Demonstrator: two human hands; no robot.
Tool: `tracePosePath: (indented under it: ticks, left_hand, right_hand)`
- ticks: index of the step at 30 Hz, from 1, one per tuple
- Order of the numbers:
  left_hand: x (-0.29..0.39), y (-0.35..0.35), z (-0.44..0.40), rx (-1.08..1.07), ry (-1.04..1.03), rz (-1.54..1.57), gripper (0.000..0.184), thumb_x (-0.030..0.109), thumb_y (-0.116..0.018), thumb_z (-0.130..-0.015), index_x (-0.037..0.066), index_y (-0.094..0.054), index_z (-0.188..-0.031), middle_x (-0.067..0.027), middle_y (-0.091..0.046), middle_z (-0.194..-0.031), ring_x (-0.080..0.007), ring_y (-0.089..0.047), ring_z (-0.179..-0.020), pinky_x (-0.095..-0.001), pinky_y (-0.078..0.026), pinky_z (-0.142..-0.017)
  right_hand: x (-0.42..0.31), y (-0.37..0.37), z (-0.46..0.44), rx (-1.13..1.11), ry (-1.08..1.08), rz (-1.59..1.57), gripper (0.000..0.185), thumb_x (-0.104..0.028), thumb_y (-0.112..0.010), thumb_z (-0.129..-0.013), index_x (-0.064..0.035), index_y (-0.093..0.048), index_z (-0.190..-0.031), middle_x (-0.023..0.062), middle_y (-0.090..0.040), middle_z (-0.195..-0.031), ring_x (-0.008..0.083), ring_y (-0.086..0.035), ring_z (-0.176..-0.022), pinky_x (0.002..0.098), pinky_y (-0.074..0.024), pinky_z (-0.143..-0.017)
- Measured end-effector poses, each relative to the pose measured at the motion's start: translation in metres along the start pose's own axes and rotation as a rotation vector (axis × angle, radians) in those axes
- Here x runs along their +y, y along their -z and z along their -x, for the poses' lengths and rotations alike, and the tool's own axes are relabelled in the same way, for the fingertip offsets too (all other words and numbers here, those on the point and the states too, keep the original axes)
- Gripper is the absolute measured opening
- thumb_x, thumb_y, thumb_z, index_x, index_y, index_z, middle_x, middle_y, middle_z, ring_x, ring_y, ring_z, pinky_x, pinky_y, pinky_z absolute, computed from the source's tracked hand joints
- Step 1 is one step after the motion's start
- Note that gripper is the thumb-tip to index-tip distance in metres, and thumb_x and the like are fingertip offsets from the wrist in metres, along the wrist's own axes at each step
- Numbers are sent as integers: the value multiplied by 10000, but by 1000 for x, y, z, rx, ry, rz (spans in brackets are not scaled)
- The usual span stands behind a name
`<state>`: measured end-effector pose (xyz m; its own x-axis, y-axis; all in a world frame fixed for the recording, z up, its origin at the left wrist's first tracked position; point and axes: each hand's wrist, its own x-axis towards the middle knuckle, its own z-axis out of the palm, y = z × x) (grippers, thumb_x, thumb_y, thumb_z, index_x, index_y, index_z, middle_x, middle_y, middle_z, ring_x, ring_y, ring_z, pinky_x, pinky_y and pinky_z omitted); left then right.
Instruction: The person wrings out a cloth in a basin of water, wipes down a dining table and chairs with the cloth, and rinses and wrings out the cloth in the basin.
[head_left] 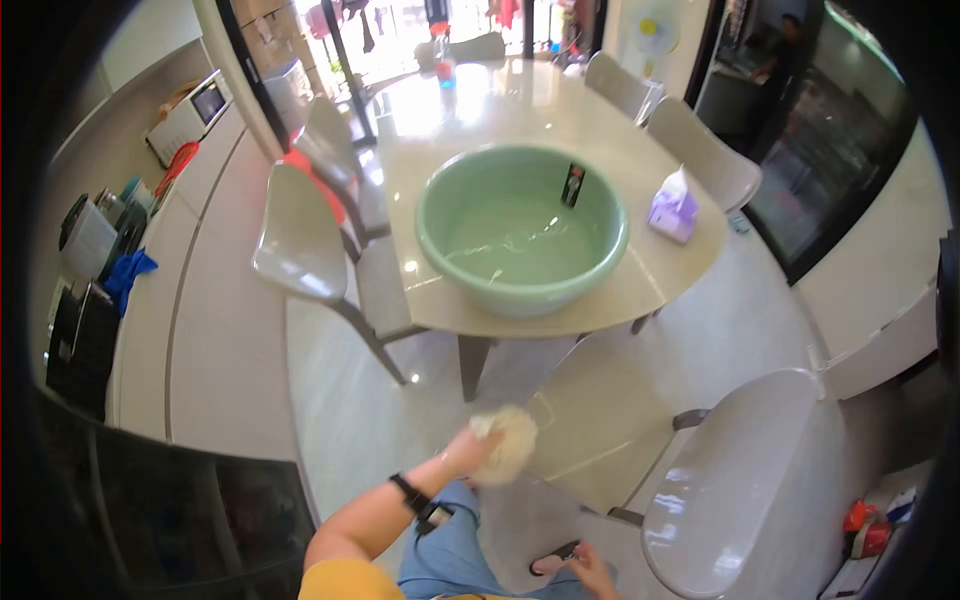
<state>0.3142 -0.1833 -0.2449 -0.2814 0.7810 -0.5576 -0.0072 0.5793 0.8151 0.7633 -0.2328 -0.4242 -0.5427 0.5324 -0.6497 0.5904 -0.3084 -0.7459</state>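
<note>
My left hand (pixel 467 452), with a black watch on its wrist, is closed on a pale cream, rounded, cloth-like bundle (pixel 508 448). Its outline is soft and blurred, so the exact kind is unclear. The hand is held over the floor, in front of the table and beside the pulled-out chair. Low in the view, my right hand (pixel 594 573) hangs near my leg, fingers partly spread and holding nothing visible. On the table stands a large green basin (pixel 430 262) with clear water in it and a dark label on its inner wall.
The glossy table (pixel 680 265) also carries a purple tissue pack (pixel 674 208) and a spray bottle (pixel 442 58). A grey chair (pixel 735 485) stands close on my right; another chair (pixel 305 235) is at the left. A counter with appliances lines the left wall. A person (pixel 785 50) is beyond the doorway.
</note>
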Motion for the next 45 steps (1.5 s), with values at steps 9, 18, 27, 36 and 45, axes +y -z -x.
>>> tracePosePath:
  ticks: [9,18,27,36,45]
  left_hand:
    - [111,82,83,-684,-312,413,419,197,-593,-903,33,-484,-1273,-31,-550,-1225,-120,-496,-1101,-282,-421,-939]
    - [252,258,17,-277,-105,330,491,253,-587,-899,22,-436,-1305,-89,-570,-1185,-220,-564,-1069,-374,-489,-875]
    - [270,259,-62,-199,-87,625,678,246,-590,-890,79,-211,-1426,-169,-339,-1372,-357,-453,-1182,-487,-482,-880]
    - [328,195,-186,-355,269,329,770,469,-557,-864,341,-86,-1459,-124,-105,-1522,-417,-140,-1360,-725,-278,-903]
    - [291,173,-254,-363,432,335,777,639,-454,-830,222,-195,-1433,-110,-287,-1452,-406,-294,-1300,-688,-274,-928]
  right_hand:
    - [-388,-81,-27,187,122,-1007,533,-268,-550,-912,-50,-342,-1352,152,-482,-1271,221,-557,-1074,364,-490,-872]
    - [-672,-4,-53,309,801,-220,324,-37,-567,-833,6,-575,-1154,102,-630,-1066,210,-610,-967,328,-502,-833]
    - [-695,52,-213,332,299,875,736,-498,-645,-765,-328,-321,-1404,266,-233,-1447,421,-282,-1318,430,-313,-1047]
    - [-697,32,-301,-39,-102,1130,735,-591,-546,-802,-435,-188,-1424,123,11,-1534,387,-147,-1378,450,-262,-1089]
    - [-667,28,-324,264,149,946,711,-395,-707,-693,-222,-464,-1338,148,-333,-1423,311,-328,-1303,458,-366,-996]
